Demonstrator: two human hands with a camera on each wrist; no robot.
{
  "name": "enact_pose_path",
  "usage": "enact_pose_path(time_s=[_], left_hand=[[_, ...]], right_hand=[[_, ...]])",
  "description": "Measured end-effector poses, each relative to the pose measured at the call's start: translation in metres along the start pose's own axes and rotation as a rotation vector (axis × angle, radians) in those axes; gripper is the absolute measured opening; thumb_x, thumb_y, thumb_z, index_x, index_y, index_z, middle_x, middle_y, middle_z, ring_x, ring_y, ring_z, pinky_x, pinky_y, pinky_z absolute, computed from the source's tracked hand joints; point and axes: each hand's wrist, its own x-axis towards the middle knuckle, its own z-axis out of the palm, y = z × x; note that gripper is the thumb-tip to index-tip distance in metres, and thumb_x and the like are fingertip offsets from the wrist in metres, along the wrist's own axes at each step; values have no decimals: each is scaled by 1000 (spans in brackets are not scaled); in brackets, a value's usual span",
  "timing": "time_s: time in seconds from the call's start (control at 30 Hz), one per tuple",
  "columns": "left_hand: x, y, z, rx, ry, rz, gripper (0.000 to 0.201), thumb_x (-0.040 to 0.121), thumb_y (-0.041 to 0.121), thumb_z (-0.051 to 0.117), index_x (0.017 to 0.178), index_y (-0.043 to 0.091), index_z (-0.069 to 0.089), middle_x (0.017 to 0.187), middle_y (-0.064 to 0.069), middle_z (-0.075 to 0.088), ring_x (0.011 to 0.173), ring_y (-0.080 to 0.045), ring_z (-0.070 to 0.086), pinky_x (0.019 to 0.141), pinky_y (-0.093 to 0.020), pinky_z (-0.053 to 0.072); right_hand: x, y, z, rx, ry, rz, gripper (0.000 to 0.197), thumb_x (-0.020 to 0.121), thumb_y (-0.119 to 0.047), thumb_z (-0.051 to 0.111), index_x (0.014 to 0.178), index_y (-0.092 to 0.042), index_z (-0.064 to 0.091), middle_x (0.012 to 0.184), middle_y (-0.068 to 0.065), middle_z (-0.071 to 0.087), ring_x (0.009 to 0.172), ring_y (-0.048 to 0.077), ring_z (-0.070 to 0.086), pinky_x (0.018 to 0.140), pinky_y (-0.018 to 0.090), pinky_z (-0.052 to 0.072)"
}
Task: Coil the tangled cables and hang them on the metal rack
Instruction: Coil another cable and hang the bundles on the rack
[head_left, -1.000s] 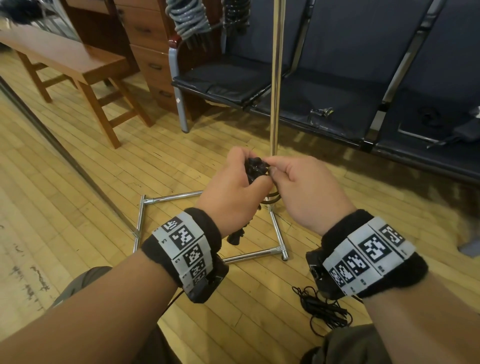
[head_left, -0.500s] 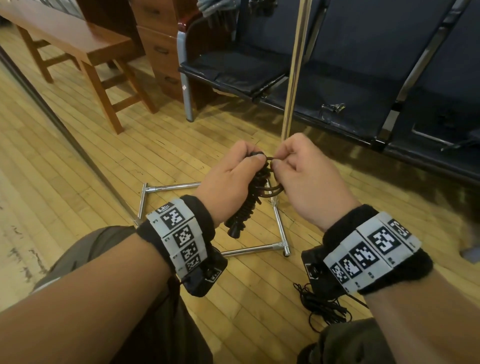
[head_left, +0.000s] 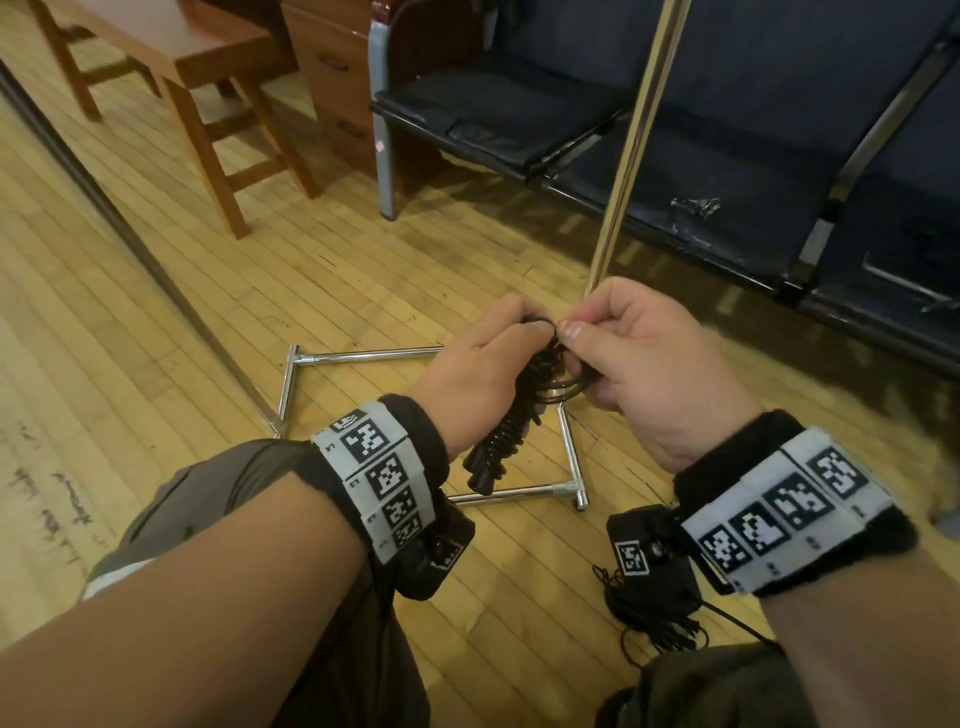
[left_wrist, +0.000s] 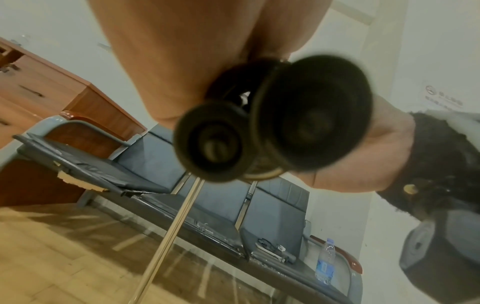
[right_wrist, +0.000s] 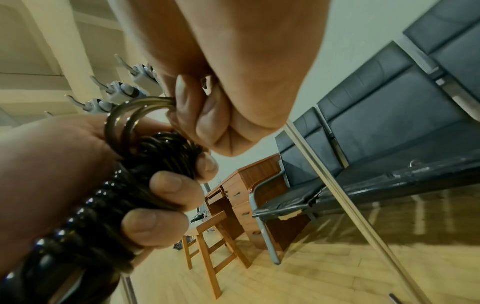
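Indoors, above plank floor (head_left: 156, 312), both hands' fingers (right_wrist: 166, 183) grip black cable (head_left: 511, 436).

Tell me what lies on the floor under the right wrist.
A tangled black cable lies on the wooden floor there. The right hand's wrist camera covers part of it, so its full extent is hidden.

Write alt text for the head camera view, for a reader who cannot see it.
Two hands hold a black coiled cable above a wooden floor: the left hand grips the coil, the right hand pinches its loose loops. A chrome metal rack stands just behind.
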Motion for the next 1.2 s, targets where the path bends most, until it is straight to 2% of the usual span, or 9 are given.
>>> enact_pose_path(time_s=[0.2, 0.3, 0.43, 0.57, 0.7, 0.77, 1.0, 1.1, 1.2], left_hand=[[-1, -2, -8, -83, 32, -9, 14, 95, 38, 57, 98, 27, 66, 85, -4, 70, 62, -20, 63, 50, -35, 51], [-1, -1, -8, -94, 34, 13, 16, 90, 40, 66, 99, 27, 66, 80, 2, 68, 64, -20, 62, 51, -34, 51], [2, 4, -5, -287, 101, 15, 11, 89, 23, 63, 98, 20, 67, 75, -5, 64, 59, -18, 60, 47, -31, 48], [2, 6, -3, -441, 148, 11, 15, 86, 20, 61, 100, 15, 62, 83, -11, 66, 60, -21, 60, 46, -31, 47], [1, 7, -3, -625, 89, 0, 16, 86, 18, 56, 102, 14, 57, 84, -9, 68, 58, -19, 59, 41, -27, 46], [0, 8, -2, -676, 48, -6, 18, 85, 18, 54, 102, 14, 56, 83, -9, 66, 57, -20, 57, 41, -26, 46], [-3, 14, 1, -584, 32, 31, 18, 77, 16, 52, 95, 16, 57, 88, -5, 63, 70, -24, 57, 56, -33, 49], [-3, 15, 0, -557, 47, 39, 6, 87, 26, 62, 90, 21, 60, 89, -1, 61, 72, -21, 57, 57, -34, 50], [-2, 14, 0, -521, 74, 32, 11, 87, 27, 72, 86, 23, 62, 86, -1, 59, 66, -17, 57, 54, -33, 49]], right_hand=[[10, -1, 9, 95, -30, 69, 10, 103, -6, 56, 94, -10, 60, 74, 13, 57, 54, 14, 44, 44, 23, 30], [13, -1, 12, 93, 3, 72, 9, 102, -7, 57, 95, -10, 60, 77, 13, 57, 54, 12, 45, 44, 21, 33], [13, -2, 15, 159, 82, 45, 8, 103, -9, 57, 95, -12, 61, 71, 6, 59, 51, 10, 47, 42, 20, 36], [8, -5, 17, 185, 109, -9, 3, 103, -12, 58, 101, -13, 60, 74, 5, 63, 52, 12, 49, 44, 22, 39], [-2, -8, 19, 190, 114, -68, 3, 104, -12, 57, 103, -14, 58, 75, 2, 67, 51, 11, 49, 44, 21, 40], [-6, -8, 20, 182, 118, -96, 3, 104, -11, 57, 104, -14, 58, 79, 6, 67, 52, 12, 50, 44, 22, 41], [-9, -5, 17, 155, 185, -108, 7, 102, -12, 58, 103, -19, 58, 81, 3, 69, 54, 12, 55, 47, 23, 44], [-10, -5, 16, 158, 181, -106, 7, 102, -12, 59, 103, -19, 59, 80, 5, 69, 53, 12, 55, 47, 23, 44], [-11, -6, 15, 188, 157, -90, 6, 102, -13, 60, 104, -19, 59, 77, 3, 69, 53, 13, 55, 46, 23, 44]])
